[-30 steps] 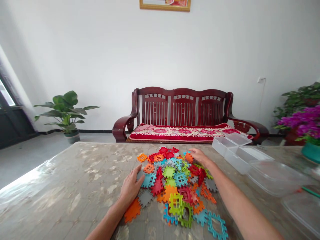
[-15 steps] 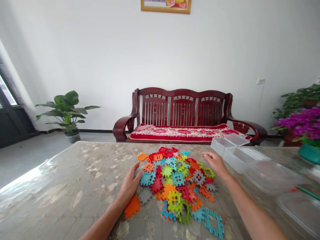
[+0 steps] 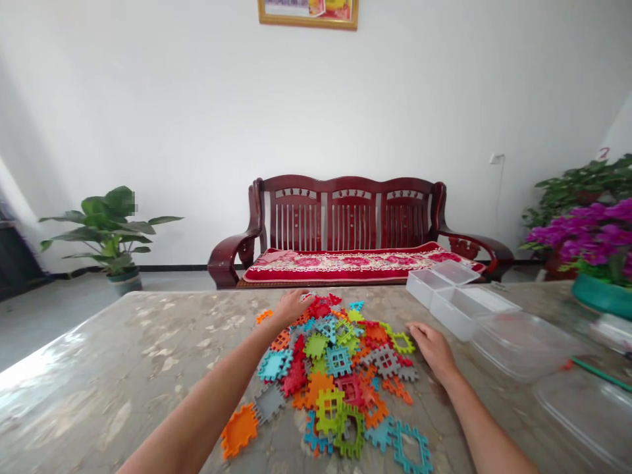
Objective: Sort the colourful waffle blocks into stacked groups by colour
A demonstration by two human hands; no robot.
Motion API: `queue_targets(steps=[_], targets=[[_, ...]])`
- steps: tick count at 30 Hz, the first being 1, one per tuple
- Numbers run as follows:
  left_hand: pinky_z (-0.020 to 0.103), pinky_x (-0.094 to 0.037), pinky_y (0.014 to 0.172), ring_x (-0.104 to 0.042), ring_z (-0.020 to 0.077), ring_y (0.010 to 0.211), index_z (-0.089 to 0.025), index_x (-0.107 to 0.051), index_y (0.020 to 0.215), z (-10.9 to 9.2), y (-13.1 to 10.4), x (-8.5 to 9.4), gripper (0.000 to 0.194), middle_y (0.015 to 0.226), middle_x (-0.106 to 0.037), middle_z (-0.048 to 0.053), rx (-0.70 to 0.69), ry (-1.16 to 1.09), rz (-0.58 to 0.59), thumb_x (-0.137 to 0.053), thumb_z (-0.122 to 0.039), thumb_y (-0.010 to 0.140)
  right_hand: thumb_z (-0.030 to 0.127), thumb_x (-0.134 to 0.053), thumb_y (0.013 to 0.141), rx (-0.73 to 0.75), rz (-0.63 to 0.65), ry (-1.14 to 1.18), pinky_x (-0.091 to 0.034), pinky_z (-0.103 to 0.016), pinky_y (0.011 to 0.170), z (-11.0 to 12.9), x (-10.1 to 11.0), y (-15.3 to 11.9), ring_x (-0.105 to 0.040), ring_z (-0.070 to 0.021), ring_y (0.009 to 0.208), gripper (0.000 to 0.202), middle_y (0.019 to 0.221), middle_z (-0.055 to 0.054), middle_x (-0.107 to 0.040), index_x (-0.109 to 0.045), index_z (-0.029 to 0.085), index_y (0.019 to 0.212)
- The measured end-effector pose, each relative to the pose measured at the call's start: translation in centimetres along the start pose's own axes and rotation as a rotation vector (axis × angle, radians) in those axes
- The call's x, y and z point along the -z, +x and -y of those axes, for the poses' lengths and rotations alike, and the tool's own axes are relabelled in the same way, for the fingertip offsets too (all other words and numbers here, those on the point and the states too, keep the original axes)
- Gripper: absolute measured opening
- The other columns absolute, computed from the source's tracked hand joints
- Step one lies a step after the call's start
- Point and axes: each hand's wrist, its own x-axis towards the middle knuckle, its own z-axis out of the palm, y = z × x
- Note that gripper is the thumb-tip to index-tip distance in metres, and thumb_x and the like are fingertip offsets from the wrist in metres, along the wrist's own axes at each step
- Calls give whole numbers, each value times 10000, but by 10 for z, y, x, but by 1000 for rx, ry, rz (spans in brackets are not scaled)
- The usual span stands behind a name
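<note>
A heap of interlocking plastic tiles (image 3: 338, 361) with toothed edges lies on the table, in red, orange, lime, blue and grey. Some tiles are solid and others have window-like cutouts. My left hand (image 3: 295, 305) reaches over the heap's far left side, its fingers stretched out beside the red tiles (image 3: 323, 307); its fingertips are partly hard to make out. Just right of the heap, my right hand (image 3: 434, 347) rests with fingers loosely extended and nothing in them. Nearest to it is a lime frame tile (image 3: 402, 342). An orange tile (image 3: 239, 431) lies at the near left.
Clear plastic boxes (image 3: 457, 313) stand at the back right of the table (image 3: 148, 368). Transparent lids (image 3: 523, 345) and a green stick (image 3: 600, 375) lie at the right. Purple flowers in a teal pot (image 3: 602, 295) stand beyond. A wooden bench (image 3: 350, 210) is behind the table.
My left hand has moved from the heap's left side forward and right to the far red tiles. My right hand has drawn slightly nearer to me. The view has shifted a little right.
</note>
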Motion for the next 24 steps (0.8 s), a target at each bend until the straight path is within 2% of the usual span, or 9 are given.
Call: queue_targets(steps=[5,9,11,14,17,21,24], targets=[[449,-299,1126,-499,305,1291,-246,-729,1008,-12,42,-22,315,1250,-679,102,-29,71,100,-544,-432,833,497,-453,817,-11,11,-8,-495,-401,893,-2,0,2,-678,-291,986,407,1007,-83,-765,-740,225,914],[584,-330,1053,-463,404,1295,-266,-736,993,-13,50,-34,364,1225,-660,134,25,120,159,-582,-514,775,487,-456,814,-26,7,-11,-492,-387,880,1,0,3,-679,-289,983,392,993,-78,-767,-741,230,893],[595,-366,1004,-491,425,1246,-248,-733,976,-11,49,-39,403,1204,-648,149,42,134,179,-618,-542,724,485,-459,815,-24,3,-11,-493,-377,873,3,0,3,-680,-283,976,380,986,-73,-768,-743,239,876],[489,-418,972,-541,377,1156,-202,-711,824,-8,51,-41,347,1103,-658,142,8,127,199,-685,-498,645,474,-467,812,-34,-2,-23,-491,-372,859,4,0,3,-681,-280,958,362,969,-68,-769,-744,246,858],[353,-462,872,-591,289,1015,-188,-638,690,-5,56,-35,256,902,-663,94,-47,80,222,-691,-429,622,466,-460,811,-44,-3,-36,-485,-374,853,3,-1,3,-681,-280,946,365,963,-66,-769,-745,243,866],[287,-453,701,-585,188,764,-187,-576,722,-2,56,-20,236,725,-613,11,-102,-9,280,-641,-403,653,478,-448,816,-50,8,-56,-482,-357,843,-1,-2,5,-678,-272,951,394,975,-67,-768,-745,231,893],[269,-427,677,-556,160,740,-186,-560,758,-4,45,-6,255,741,-609,-7,-150,-54,332,-639,-408,659,478,-433,812,-55,11,-85,-475,-349,842,-2,-2,6,-674,-271,968,422,999,-80,-766,-748,213,907]])
